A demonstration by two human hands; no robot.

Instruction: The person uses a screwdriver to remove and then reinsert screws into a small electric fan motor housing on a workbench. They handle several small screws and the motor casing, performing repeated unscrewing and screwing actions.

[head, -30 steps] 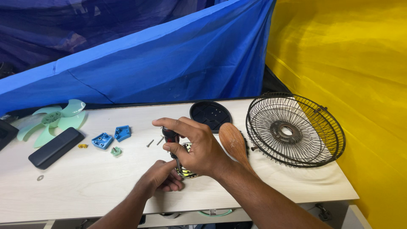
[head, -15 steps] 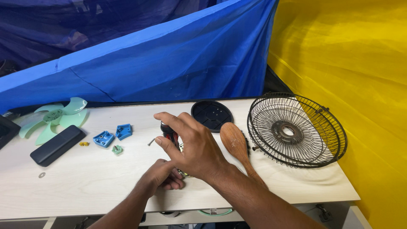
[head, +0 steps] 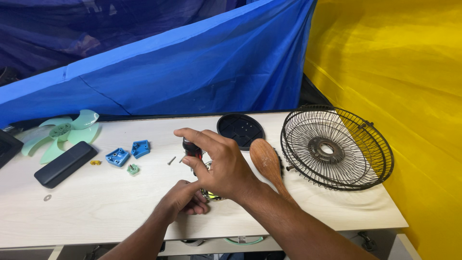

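Note:
My right hand (head: pixel 222 166) grips the red-and-black handle of a screwdriver (head: pixel 191 148) between thumb and fingers, held upright over a small metal motor part (head: pixel 211 195). My left hand (head: pixel 186 197) is curled around that part on the pale wooden table (head: pixel 96 212), just below the right hand. Both hands cover most of the part, so only a shiny edge shows. The screwdriver's tip is hidden.
Two loose screws (head: pixel 171 160) lie left of the hands. Further left are two blue plastic pieces (head: pixel 118 157), a small green piece (head: pixel 133 169), a black bar (head: pixel 65 163) and a green fan blade (head: pixel 60 134). A black disc (head: pixel 240 130), wooden-backed brush (head: pixel 267 161) and wire fan grille (head: pixel 337 147) lie right.
My right hand has shifted a little to the right on the screwdriver handle and its fingers have turned. The left hand stays on the metal part.

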